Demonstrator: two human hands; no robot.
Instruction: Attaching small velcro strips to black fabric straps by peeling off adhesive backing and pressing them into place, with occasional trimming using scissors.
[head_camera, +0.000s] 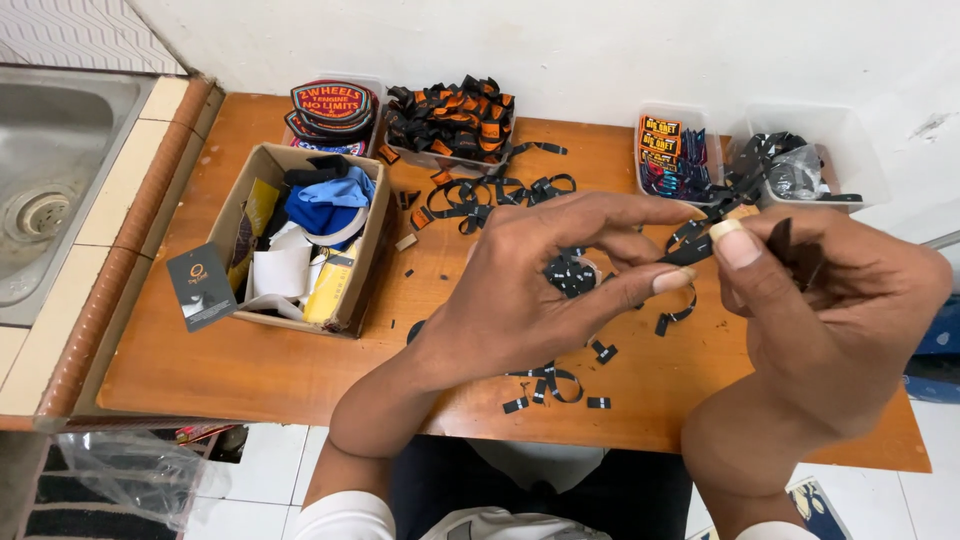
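Your left hand (540, 290) and right hand (820, 300) meet above the middle of the wooden table (250, 370). Between them you pinch a narrow black strip (690, 250): your left thumb and forefinger grip its near end, and your right thumb presses on it from the other side. Your right hand is also closed around a dark folded piece (795, 250) tucked against the palm; what it is cannot be made out.

Below your hands, cut black bits (550, 385) lie scattered on the table, with more black ribbon loops (490, 195) further back. At the left stands a cardboard box (262, 165) holding blue cloth (330, 205) and paper, with a dark card (200, 287) leaning at its outer side. Along the wall sit a stack of round patches (332, 108), a tray of orange and black tags (450, 120) and two clear tubs (850, 130). A steel sink (50, 150) lies at the far left.
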